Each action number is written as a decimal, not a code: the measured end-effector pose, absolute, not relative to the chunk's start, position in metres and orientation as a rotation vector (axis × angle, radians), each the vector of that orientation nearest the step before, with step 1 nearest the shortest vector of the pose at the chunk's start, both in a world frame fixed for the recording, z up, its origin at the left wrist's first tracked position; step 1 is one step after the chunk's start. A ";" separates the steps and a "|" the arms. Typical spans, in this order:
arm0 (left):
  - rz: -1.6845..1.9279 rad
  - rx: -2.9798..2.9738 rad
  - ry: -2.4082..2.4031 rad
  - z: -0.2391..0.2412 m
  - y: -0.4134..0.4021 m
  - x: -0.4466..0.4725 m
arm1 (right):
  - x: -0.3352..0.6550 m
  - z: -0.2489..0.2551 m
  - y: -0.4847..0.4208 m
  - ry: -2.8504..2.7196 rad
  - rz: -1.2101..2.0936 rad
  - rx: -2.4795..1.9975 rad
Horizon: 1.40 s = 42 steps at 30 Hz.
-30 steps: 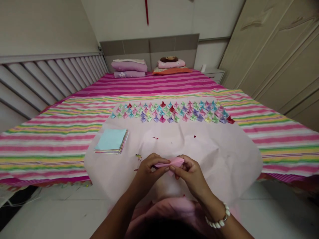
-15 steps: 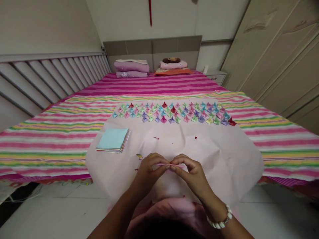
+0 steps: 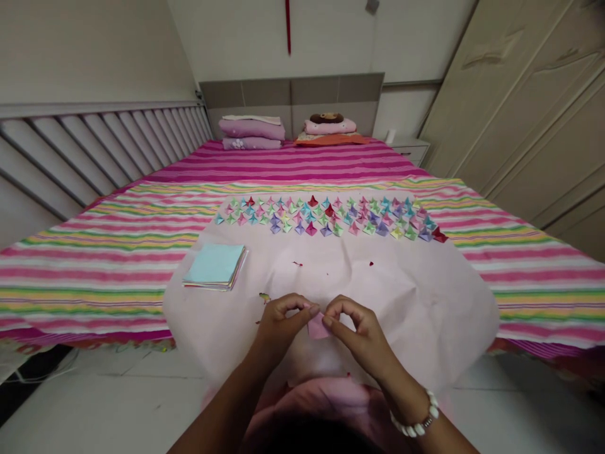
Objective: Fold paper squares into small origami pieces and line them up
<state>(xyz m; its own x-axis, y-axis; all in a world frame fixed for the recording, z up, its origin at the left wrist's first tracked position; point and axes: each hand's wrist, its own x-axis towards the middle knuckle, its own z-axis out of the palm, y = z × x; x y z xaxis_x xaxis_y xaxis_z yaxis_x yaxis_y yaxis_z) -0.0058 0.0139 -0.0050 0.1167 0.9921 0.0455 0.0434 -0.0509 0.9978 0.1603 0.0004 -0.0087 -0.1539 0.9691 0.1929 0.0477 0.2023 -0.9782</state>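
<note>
My left hand (image 3: 278, 321) and my right hand (image 3: 357, 331) meet over the near edge of a large pale pink sheet (image 3: 425, 296) spread on the bed. Both pinch a small folded pink paper (image 3: 317, 328) between fingertips and thumbs. A white bead bracelet (image 3: 418, 419) circles my right wrist. Beyond the hands, several small folded paper shapes in many colours (image 3: 326, 217) lie in rows across the sheet's far edge. A stack of square coloured papers (image 3: 215, 266), light blue on top, rests to the left of the hands.
The bed carries a striped pink, green and yellow cover (image 3: 94, 265). Folded blankets (image 3: 253, 131) and pillows (image 3: 328, 129) lie at the headboard. A slatted rail (image 3: 94, 151) runs along the left, wardrobe doors (image 3: 529, 107) stand at the right. Tiny paper scraps (image 3: 297, 263) dot the sheet.
The pink paper has gone from a wide flat strip held between both hands to a smaller folded piece hanging below the fingertips. The hands drew slightly closer together.
</note>
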 end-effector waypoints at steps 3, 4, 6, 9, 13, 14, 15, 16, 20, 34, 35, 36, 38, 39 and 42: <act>1.183 1.134 1.149 -0.007 0.013 -0.002 | 0.159 -0.008 0.000 -1.399 1.159 -1.030; 1.192 1.082 1.146 -0.007 0.013 0.000 | 0.159 -0.008 0.001 -1.380 1.169 -1.037; 1.172 1.018 1.094 -0.008 0.012 0.003 | 0.159 -0.010 0.001 -1.342 1.187 -1.051; 1.048 1.052 1.001 -0.012 0.010 0.006 | 0.160 -0.013 0.002 -1.291 1.206 -1.050; 1.024 1.224 1.100 -0.017 0.009 0.008 | 0.160 -0.018 0.003 -1.273 1.211 -1.073; 1.042 1.249 1.126 -0.018 0.010 0.007 | 0.160 -0.018 0.004 -1.272 1.215 -1.087; 1.058 1.266 1.144 -0.018 0.011 0.007 | 0.161 -0.019 0.004 -1.269 1.220 -1.101; 1.069 1.281 1.160 -0.017 0.011 0.006 | 0.161 -0.019 0.004 -1.263 1.223 -1.112; 1.134 1.302 1.240 -0.010 0.015 0.002 | 0.164 -0.019 0.002 -1.248 1.202 -1.146; 1.031 1.058 1.120 -0.022 0.016 -0.006 | 0.170 -0.008 -0.001 -1.233 1.466 -0.983; 0.996 1.074 1.087 -0.022 0.015 -0.006 | 0.169 -0.008 -0.001 -1.182 1.514 -0.955; 0.962 1.098 1.059 -0.023 0.014 -0.006 | 0.168 -0.008 -0.001 -1.135 1.561 -0.928; 0.903 1.153 1.022 -0.023 0.013 -0.006 | 0.164 -0.009 -0.001 -1.066 1.649 -0.877; 0.885 1.177 1.010 -0.023 0.013 -0.006 | 0.162 -0.009 -0.001 -1.039 1.684 -0.853; 0.861 1.222 0.978 -0.021 0.012 -0.007 | 0.160 -0.012 -0.001 -0.993 1.730 -0.819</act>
<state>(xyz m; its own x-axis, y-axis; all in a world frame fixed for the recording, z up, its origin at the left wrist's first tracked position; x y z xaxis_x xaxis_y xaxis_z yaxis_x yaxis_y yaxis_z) -0.0070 0.0118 -0.0208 0.3544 0.9253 -0.1348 -0.0160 0.1502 0.9885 0.1596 -0.0009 -0.0116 -0.3287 0.9402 -0.0894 -0.3968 -0.2234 -0.8903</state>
